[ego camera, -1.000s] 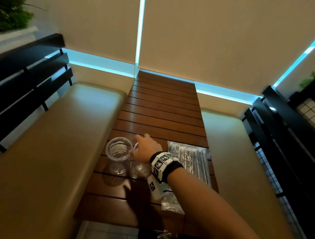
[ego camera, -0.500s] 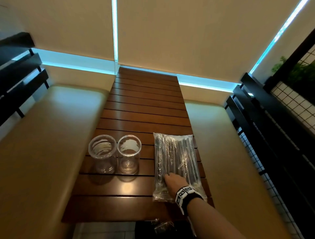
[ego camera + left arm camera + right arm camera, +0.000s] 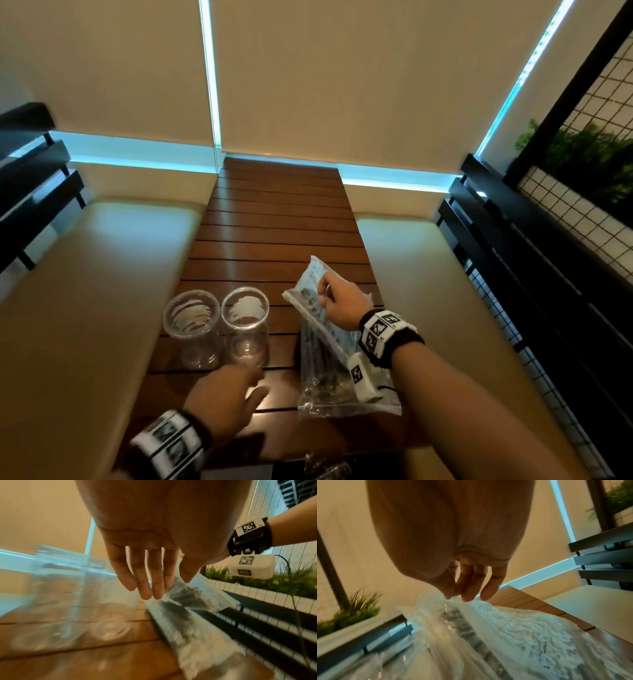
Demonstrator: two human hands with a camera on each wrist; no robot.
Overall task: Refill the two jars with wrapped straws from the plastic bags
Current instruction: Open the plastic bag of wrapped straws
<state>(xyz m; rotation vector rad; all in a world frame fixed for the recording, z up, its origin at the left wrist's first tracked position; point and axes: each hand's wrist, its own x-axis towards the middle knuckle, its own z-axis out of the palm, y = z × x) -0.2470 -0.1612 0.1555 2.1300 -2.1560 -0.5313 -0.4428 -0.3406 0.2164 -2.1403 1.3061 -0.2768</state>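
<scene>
Head view first: a slatted dark-wood table (image 3: 281, 219) runs away toward beige roller blinds (image 3: 342, 75) edged with cyan light strips. One cream padded bench (image 3: 85, 274) flanks it on each side, two in all, each backed by black slats; a wire grid with green plants (image 3: 596, 154) stands far right. Two clear jars (image 3: 191, 325) stand upright side by side near the table's left edge, touching or nearly so, both without straws. One plastic bag of wrapped straws (image 3: 318, 359) lies just right of them, its near end on the wood and its far end raised. The right hand (image 3: 339, 305) pinches that raised end. The left hand (image 3: 222, 397), blurred, hovers over the table's near edge just in front of the jars, fingers loosely spread and holding nothing. More crumpled clear plastic shows at the bottom edge, too dim to identify.

Left wrist view: four straight, slightly parted fingers (image 3: 145, 577) and the thumb point toward the bag (image 3: 197, 628), apart from it. Both jars appear as blurs on the left. The other wrist's black strap and white marked box (image 3: 250, 566) hang at right.

Right wrist view: thumb and fingertips (image 3: 465, 588) pinch a bunched fold of the bag (image 3: 505, 635), with dark wrapped straws visible inside.
</scene>
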